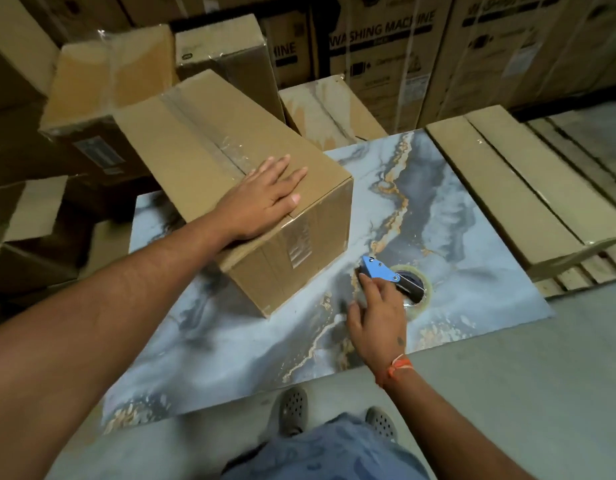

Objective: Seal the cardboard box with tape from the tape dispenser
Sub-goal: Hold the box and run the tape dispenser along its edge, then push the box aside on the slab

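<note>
Standing at 6 o'clock, the person shows only grey perforated clogs (292,410) and blue clothing, the latter cut off by the bottom edge. The right hand (377,317), an orange thread band (396,368) at its wrist, lies over the tape dispenser (386,273) at 4 o'clock on the marbled slab (230,358); fingers loosely curled over the handle, which they hide, so a firm grasp cannot be confirmed. Blue plate and part of the tape roll remain visible. The left hand (265,202) rests flat and open, fingers spread, on the near top of the cardboard box (230,174), holding nothing. The box sits at centre on the slab, clear tape running along its top seam. Beyond, at 12 o'clock, stacked cartons (386,57) read "WASHING MACHINE", partly blurred.
</note>
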Demonstrator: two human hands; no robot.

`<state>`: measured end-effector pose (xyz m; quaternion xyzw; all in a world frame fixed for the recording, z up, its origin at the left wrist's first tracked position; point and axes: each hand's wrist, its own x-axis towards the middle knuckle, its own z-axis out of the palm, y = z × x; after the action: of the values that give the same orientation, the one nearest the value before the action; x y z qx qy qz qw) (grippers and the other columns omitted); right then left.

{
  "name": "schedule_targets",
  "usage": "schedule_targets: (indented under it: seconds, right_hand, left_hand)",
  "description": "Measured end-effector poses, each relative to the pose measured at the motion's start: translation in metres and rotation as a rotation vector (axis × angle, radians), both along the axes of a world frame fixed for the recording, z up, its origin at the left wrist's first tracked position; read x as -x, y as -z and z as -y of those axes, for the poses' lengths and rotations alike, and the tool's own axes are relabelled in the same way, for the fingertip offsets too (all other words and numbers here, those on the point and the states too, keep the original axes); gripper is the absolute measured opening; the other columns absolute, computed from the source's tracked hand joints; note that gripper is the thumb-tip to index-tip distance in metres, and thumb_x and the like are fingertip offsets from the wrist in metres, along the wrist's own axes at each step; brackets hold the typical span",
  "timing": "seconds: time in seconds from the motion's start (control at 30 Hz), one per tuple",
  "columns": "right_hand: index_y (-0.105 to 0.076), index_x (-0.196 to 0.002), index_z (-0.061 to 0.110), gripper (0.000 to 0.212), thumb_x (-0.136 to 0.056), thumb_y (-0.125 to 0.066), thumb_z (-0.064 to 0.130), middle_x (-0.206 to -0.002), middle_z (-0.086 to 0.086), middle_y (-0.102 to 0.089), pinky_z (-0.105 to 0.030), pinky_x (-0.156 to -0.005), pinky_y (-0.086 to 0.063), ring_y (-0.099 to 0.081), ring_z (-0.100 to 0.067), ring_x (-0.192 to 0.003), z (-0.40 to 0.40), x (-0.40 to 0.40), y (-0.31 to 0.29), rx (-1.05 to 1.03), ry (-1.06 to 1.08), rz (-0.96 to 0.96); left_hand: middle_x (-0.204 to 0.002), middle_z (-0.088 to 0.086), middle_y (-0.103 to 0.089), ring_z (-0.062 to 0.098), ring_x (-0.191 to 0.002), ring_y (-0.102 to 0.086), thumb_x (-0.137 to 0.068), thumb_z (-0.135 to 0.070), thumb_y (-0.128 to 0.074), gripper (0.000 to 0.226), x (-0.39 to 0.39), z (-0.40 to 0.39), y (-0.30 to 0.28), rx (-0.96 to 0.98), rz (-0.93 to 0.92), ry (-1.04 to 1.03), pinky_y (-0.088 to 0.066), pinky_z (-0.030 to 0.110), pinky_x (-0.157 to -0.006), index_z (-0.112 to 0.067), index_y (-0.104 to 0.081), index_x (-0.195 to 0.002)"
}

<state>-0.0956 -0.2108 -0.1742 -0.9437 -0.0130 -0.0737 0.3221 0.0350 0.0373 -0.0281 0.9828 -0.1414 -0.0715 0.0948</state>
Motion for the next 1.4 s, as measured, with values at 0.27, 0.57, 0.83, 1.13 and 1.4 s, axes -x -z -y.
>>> schedule_targets:
  seconds: [0.27, 0.57, 0.83, 1.13, 1.4]
  right_hand:
    - [-0.010, -0.160, 0.016, 0.069, -0.101, -0.034, 0.044, -0.169, 0.002, -0.006, -0.032, -0.127, -0.009, -0.004, -0.005, -0.155, -0.112, -0.008, -0.047, -0.666, 0.024, -0.004]
    - [0.011, -0.156, 0.017, 0.068, -0.102, -0.023, 0.041, -0.166, 0.003, 0.017, -0.044, -0.127, 0.000, 0.014, -0.012, -0.155, -0.188, -0.032, -0.046, -0.797, 0.118, 0.104]
    - [0.018, -0.154, 0.025, 0.065, -0.106, -0.022, 0.043, -0.164, 0.008, 0.023, -0.041, -0.127, 0.002, 0.017, -0.006, -0.153, -0.180, -0.027, -0.004, -0.909, 0.129, -0.174]
    - [0.007, -0.158, 0.010, 0.070, -0.103, -0.024, 0.039, -0.167, 0.001, 0.017, -0.036, -0.127, 0.003, 0.014, -0.011, -0.155, -0.195, -0.010, -0.035, -0.802, 0.059, 0.074]
    - [0.015, -0.156, 0.022, 0.067, -0.105, -0.022, 0.046, -0.164, 0.009, 0.024, -0.031, -0.127, 0.005, 0.019, -0.002, -0.151, -0.177, -0.010, -0.032, -0.849, 0.069, -0.112]
  left_hand:
    - [-0.175, -0.005, 0.004, 0.021, -0.161, 0.005, -0.101, -0.063, -0.015, 0.064, -0.003, -0.011, 0.007, 0.002, 0.041, 0.090, -0.004, 0.047, -0.128, -0.046, -0.005, -0.162]
    - [-0.175, -0.002, 0.003, 0.024, -0.161, 0.006, -0.107, -0.055, -0.021, 0.060, -0.005, -0.011, 0.011, 0.009, 0.046, 0.112, -0.003, 0.048, -0.128, -0.042, -0.006, -0.163]
    - [-0.175, 0.000, 0.002, 0.026, -0.161, 0.005, -0.105, -0.056, -0.018, 0.061, -0.004, -0.009, 0.010, 0.002, 0.057, 0.118, -0.003, 0.049, -0.127, -0.041, -0.006, -0.164]
    - [-0.175, -0.001, 0.003, 0.025, -0.161, 0.005, -0.102, -0.059, -0.016, 0.065, -0.005, -0.011, 0.009, 0.013, 0.052, 0.110, -0.003, 0.049, -0.128, -0.041, -0.007, -0.163]
    - [-0.175, -0.002, 0.003, 0.024, -0.161, 0.005, -0.101, -0.061, -0.016, 0.065, -0.004, -0.010, 0.010, 0.017, 0.051, 0.107, -0.004, 0.048, -0.129, -0.043, -0.007, -0.163]
